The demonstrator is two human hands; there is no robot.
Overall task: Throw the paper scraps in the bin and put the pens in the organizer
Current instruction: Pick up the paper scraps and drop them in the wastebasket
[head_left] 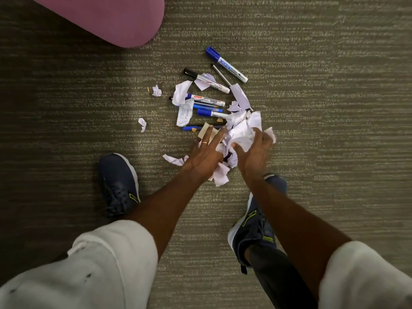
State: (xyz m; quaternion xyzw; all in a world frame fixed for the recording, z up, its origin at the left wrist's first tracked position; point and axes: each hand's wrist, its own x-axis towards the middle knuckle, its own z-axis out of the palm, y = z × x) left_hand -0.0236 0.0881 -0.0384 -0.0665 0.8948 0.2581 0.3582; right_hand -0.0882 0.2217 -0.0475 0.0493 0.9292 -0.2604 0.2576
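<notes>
White paper scraps bunch between my hands, left hand flat with fingers spread against them, right hand curled round them, pens lying just beyond my left fingertips.

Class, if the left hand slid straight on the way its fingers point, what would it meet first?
Probably the crumpled paper wad gripped by the right hand, at the fingertips of the left hand; depth is unclear.

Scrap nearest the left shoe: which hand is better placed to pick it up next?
Left. The scrap lies right beside the left hand, whose fingers are straight and grip nothing. The right hand is farther off and curled round a wad.
</notes>
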